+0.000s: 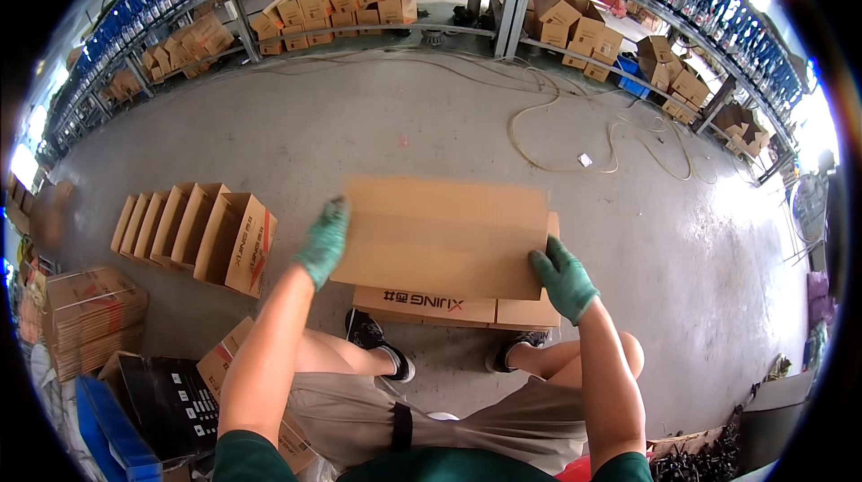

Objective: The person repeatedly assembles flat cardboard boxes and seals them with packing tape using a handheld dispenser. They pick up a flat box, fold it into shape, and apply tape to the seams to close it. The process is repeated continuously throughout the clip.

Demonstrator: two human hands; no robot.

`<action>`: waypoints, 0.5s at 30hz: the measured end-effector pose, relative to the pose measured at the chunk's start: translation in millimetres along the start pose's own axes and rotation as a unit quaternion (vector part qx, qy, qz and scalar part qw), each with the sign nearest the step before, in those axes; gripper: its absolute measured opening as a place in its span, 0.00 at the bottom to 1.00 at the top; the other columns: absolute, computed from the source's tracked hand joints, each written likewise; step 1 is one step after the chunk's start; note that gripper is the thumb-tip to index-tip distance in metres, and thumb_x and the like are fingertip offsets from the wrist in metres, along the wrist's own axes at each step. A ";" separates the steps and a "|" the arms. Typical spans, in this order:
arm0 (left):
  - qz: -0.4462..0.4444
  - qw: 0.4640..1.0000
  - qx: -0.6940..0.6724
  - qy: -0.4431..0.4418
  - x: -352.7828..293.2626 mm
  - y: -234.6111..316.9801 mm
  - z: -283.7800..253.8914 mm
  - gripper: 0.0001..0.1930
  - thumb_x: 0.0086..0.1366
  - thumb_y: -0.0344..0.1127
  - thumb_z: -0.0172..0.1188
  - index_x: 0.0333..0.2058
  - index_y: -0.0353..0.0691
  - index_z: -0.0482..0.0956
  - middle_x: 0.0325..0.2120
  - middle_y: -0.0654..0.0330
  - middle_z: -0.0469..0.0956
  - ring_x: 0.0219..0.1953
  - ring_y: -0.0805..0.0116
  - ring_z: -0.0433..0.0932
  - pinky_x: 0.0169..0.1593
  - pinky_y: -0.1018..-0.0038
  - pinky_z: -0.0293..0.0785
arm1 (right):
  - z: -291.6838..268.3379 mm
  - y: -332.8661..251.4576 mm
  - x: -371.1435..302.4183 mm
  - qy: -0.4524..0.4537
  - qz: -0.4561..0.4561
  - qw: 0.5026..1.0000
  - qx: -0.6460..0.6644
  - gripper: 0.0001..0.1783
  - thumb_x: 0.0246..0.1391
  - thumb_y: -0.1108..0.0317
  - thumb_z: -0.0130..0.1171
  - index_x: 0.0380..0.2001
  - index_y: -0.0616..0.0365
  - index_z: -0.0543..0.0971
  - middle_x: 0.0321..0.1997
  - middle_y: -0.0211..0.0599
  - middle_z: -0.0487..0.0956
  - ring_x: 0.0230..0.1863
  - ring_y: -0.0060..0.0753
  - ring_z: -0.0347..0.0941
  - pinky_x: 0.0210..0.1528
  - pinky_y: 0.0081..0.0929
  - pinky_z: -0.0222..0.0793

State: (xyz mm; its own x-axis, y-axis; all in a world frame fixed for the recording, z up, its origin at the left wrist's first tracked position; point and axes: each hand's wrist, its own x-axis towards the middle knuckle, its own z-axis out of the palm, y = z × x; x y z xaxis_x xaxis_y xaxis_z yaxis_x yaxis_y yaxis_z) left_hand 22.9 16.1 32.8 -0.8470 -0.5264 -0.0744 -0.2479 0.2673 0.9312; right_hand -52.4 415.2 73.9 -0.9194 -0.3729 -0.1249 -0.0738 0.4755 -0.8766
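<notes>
While the left hand [324,242] and right hand [566,280] are gripping the cardboard [440,235] by opposite ends, fingers partly curled, I'm pressing evenly, avoiding buckling it over the printed carton [422,304].

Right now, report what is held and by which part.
A brown rectangular cardboard carton: the green-gloved left hand grips its left edge, the green-gloved right hand its right edge, low down.

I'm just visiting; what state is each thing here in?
Held cardboard: in both hands, slightly blurred
Left hand: gloved, holding cardboard's left edge
Right hand: gloved, holding its right edge
Lower carton: partly covered
Row of cartons: open, lined up
Flat cartons: stacked
Hose: loosely looped
</notes>
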 end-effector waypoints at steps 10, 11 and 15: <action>-0.184 0.928 -0.247 -0.208 -29.8 44.5 -125.0 0.33 0.75 0.57 0.40 0.69 0.39 0.56 0.67 0.50 0.63 0.62 0.49 0.72 0.47 0.51 0.78 | 30.9 13.4 19.0 -0.026 -0.102 0.984 0.141 0.48 0.54 0.85 0.49 0.76 0.43 0.49 0.46 0.38 0.77 0.40 0.26 0.75 0.45 0.23 0.72; -0.180 0.953 -0.164 -0.183 -42.9 54.1 -132.6 0.29 0.77 0.46 0.44 0.70 0.38 0.54 0.69 0.49 0.60 0.61 0.48 0.74 0.40 0.54 0.83 | 42.2 16.4 29.8 -0.007 -0.131 0.988 0.083 0.47 0.55 0.85 0.48 0.76 0.45 0.51 0.52 0.41 0.79 0.44 0.33 0.78 0.49 0.27 0.73; -0.227 0.950 -0.201 -0.073 -39.4 -10.4 -158.1 0.25 0.74 0.31 0.51 0.66 0.31 0.61 0.63 0.49 0.67 0.58 0.48 0.76 0.38 0.59 0.88 | 100.7 -34.4 59.3 0.001 -0.301 0.953 -0.029 0.40 0.55 0.87 0.49 0.71 0.52 0.61 0.74 0.45 0.63 0.73 0.44 0.62 0.68 0.33 0.63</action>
State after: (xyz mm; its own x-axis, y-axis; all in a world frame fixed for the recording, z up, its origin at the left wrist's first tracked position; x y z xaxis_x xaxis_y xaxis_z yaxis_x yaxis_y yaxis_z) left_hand 133.2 -93.6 82.4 -0.7593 -0.3893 -0.5214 -0.4277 -0.3054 0.8508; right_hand -65.5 296.5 49.9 -0.7045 -0.5910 0.3928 -0.6088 0.2190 -0.7625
